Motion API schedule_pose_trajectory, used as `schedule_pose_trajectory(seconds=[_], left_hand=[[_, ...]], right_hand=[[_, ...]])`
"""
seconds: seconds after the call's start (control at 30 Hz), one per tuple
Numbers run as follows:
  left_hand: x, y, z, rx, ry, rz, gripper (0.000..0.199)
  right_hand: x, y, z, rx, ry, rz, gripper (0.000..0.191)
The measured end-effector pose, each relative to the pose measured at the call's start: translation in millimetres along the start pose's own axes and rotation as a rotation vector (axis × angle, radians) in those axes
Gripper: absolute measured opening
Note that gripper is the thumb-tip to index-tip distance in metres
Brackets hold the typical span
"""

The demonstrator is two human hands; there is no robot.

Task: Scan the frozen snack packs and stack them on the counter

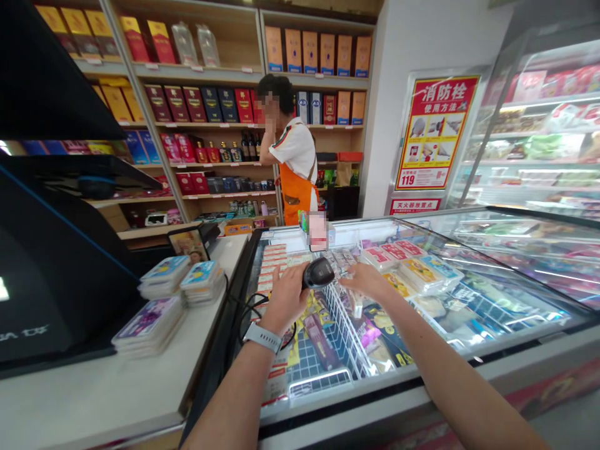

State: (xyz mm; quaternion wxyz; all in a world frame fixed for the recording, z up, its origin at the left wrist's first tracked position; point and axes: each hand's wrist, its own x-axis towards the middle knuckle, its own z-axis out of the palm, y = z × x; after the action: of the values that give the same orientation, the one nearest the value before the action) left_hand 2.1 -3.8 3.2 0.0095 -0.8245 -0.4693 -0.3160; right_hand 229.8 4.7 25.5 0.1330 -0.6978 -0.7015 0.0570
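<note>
At the far left of the frame stands a large black screen of a cash register, and below it is a white shop counter. On this counter lie three stacks of flat plastic-wrapped packs with blue and purple labels, and they are just beside the edge of the freezer.

In the lower middle, the person's left forearm comes up from the bottom edge, with a white smartwatch on the wrist. The left hand is closed around a black handheld barcode scanner, so this hand is grasping it firmly, and a thin black cable curves down beside the wrist.

Both hands are over a glass-topped chest freezer with a white wire divider inside. The right arm reaches in from the lower right, and the right hand is open, palm down, with fingers spread. It is very near white wrapped packs, but I cannot tell if it touches them.

Behind the freezer, a person in a white shirt and orange apron stands before wooden shelves of boxed liquor. At the upper right are a red and yellow fire hydrant poster and a glass display fridge.
</note>
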Motion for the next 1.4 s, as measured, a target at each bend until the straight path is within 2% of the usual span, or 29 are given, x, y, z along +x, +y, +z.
schedule_pose_trajectory(seconds=[0.1,0.23,0.37,0.43,0.6,0.67,0.83,1.03,1.2,1.4], left_hand=[[0.6,-0.1,0.4,0.004,0.000,-0.004,0.058],[0.3,-0.2,-0.2,0.009,0.001,0.002,0.059],[-0.4,-0.6,-0.2,0.006,0.006,0.007,0.059],[-0.5,-0.8,0.0,0.004,0.012,0.006,0.058],[-0.3,-0.4,-0.1,0.009,0.005,0.003,0.057],[-0.2,-0.1,-0.5,0.012,0.002,0.002,0.057],[-0.6,0.1,-0.9,0.014,0.006,0.001,0.058],[-1.6,-0.4,-0.9,-0.014,-0.015,-0.009,0.058],[-2.6,2.0,-4.0,-0.020,-0.011,-0.020,0.057],[-4.3,1.2,-3.1,-0.036,-0.023,-0.019,0.054]], right_hand=[[-3.5,1.5,-2.6,-0.063,-0.033,0.008,0.039],[-1.8,2.7,0.9,-0.192,0.065,0.066,0.042],[0.3,-1.7,3.6,-0.249,0.126,0.120,0.035],[-1.6,-4.4,4.0,-0.249,0.117,0.110,0.032],[-13.9,-6.2,3.4,-0.215,0.054,0.097,0.046],[-16.3,-6.2,3.1,-0.223,0.038,0.100,0.043],[-5.8,-6.4,7.1,-0.218,0.094,0.114,0.032],[-1.6,2.5,9.2,-0.206,0.069,0.111,0.044],[-10.8,10.8,2.6,-0.251,0.040,0.157,0.035],[-4.4,16.4,6.1,-0.277,0.040,0.083,0.029]])
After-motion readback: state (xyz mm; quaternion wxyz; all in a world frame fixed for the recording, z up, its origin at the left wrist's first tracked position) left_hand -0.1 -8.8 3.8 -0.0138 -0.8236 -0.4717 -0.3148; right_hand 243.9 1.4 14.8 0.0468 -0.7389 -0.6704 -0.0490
